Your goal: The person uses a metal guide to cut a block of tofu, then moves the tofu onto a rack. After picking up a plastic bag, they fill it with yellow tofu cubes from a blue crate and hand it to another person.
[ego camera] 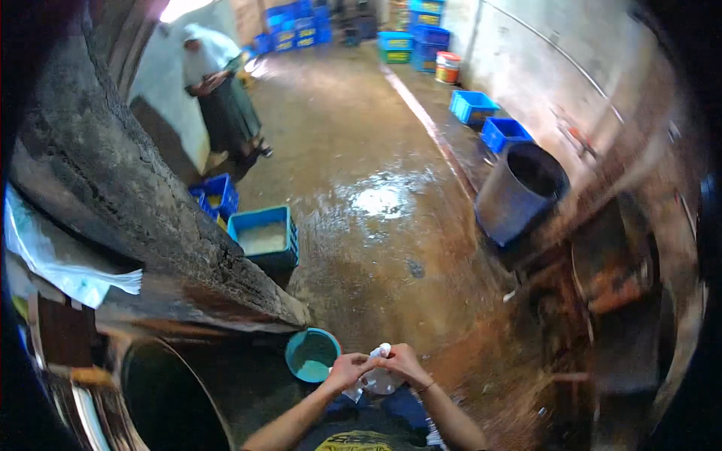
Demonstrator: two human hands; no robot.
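Note:
Close in front of my body, my left hand (348, 370) and my right hand (403, 362) meet with bent fingers. Between them they grip a thin plastic bag (381, 382), partly see-through, which hangs below the fingers. A bunched white end (382, 350) of it pokes up above the fingertips. My fingers hide the middle of the bag, and what it contains is too blurred to tell. Just left of my left hand, a round turquoise tub (290, 361) stands on the floor, with something pale in its bottom.
The concrete floor (361, 270) is wet. A rough wall (169, 214) runs along the left, beside a turquoise crate (293, 248). A person (225, 96) stands farther off. At right are a large metal drum (507, 197) and blue crates (472, 107).

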